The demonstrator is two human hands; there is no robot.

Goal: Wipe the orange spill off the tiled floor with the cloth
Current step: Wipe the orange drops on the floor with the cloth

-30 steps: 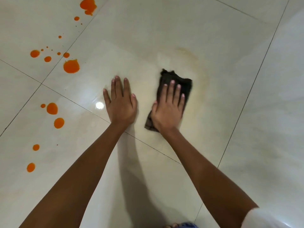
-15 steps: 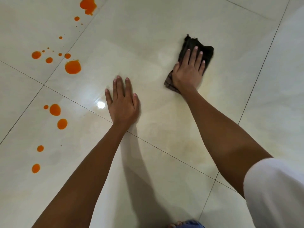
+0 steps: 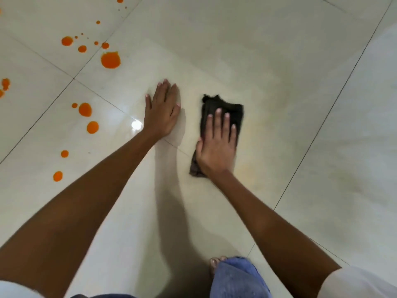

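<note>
Cloth, soft and limp, we pin under our spread right hand; left hand flat at nine o'clock.

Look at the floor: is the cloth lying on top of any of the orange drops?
No. The cloth, pressed flat under the right hand, sits on bare tile, while the orange drops lie well off beyond the left hand.

pale glossy tiled floor is crossed by thin grout lines; orange drops are scattered at its left, a dark cloth is laid mid-floor.
</note>
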